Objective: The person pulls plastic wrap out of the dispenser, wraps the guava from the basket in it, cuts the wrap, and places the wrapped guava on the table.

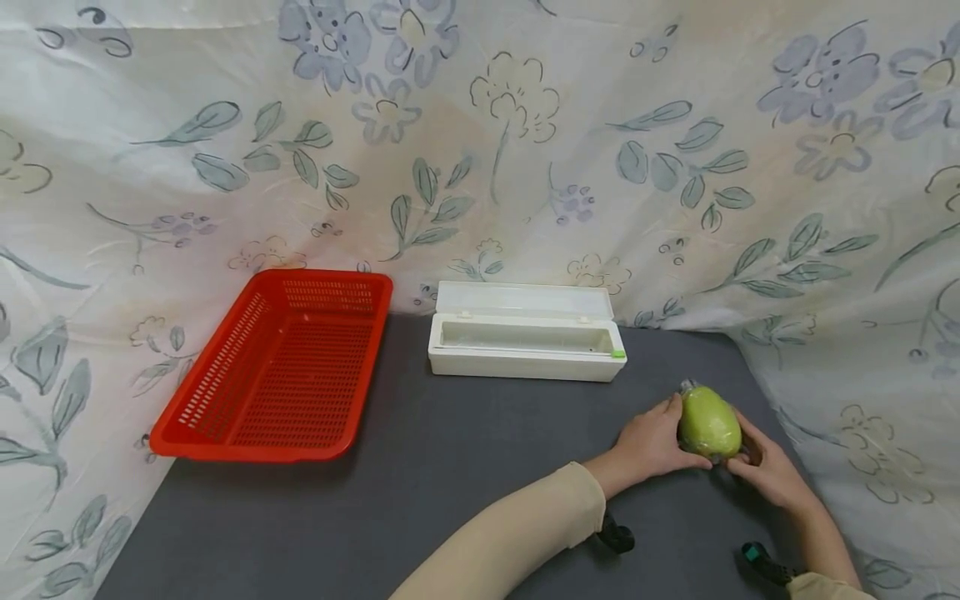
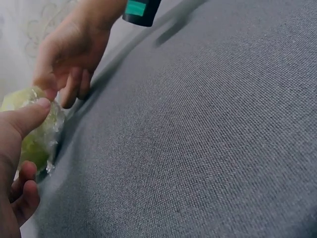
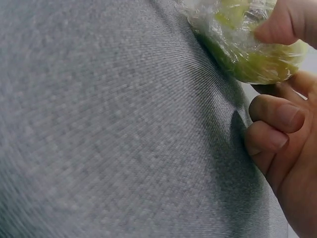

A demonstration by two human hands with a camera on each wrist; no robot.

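A yellow-green, rounded fruit (image 1: 708, 422) wrapped in clear cling film is at the right side of the grey table (image 1: 480, 467). My left hand (image 1: 654, 443) holds it from the left, with the thumb along its near side. From the right, my right hand (image 1: 776, 473) grips it between thumb and fingers. Both wrist views show the film (image 3: 225, 29) crinkled and shiny over the fruit (image 2: 34, 148). In the right wrist view, two fingers (image 3: 277, 114) of the right hand curl below the fruit without touching it.
A white cling film dispenser box (image 1: 525, 363) stands at the back with its lid (image 1: 525, 300) raised and a green piece at its right end. To the left lies a red perforated plastic basket (image 1: 345, 454). Flowered cloth (image 1: 480, 150) hangs behind and beside the table.
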